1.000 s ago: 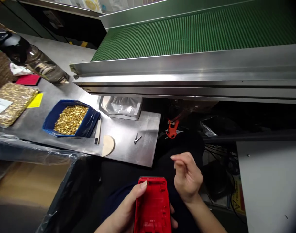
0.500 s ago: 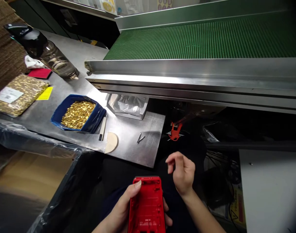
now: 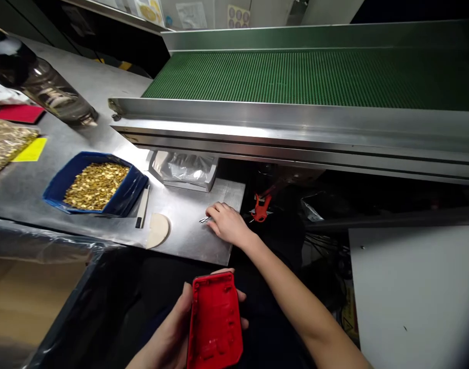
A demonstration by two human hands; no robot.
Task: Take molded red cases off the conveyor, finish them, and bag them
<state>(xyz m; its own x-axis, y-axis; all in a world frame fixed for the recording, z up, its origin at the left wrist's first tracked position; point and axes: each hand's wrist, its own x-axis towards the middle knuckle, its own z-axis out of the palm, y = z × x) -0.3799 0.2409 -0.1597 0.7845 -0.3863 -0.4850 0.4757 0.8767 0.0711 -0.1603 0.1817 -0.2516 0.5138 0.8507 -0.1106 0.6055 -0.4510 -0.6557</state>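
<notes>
A red plastic housing, its hollow, ribbed inside facing up, lies in my left hand near the bottom of the view. The thumb is along its left edge and fingertips show round the right edge. My right hand reaches onto the metal tabletop, fingers closed on a small pair of nail clippers. Only the clippers' left end shows; the fingers hide the rest. To the left of that hand lie a beige rounded pad and a white and black pen-like tool.
A blue bin holds many small gold-coloured metal pieces. Behind stand a grey tray with clear plastic and a green conveyor belt. Orange-handled cutters lie right of the table edge. A bottle stands at upper left.
My right hand has moved left and forward from above my lap to the tabletop and closed on the clippers. The red housing has tilted slightly in my left hand. The view has shifted right.
</notes>
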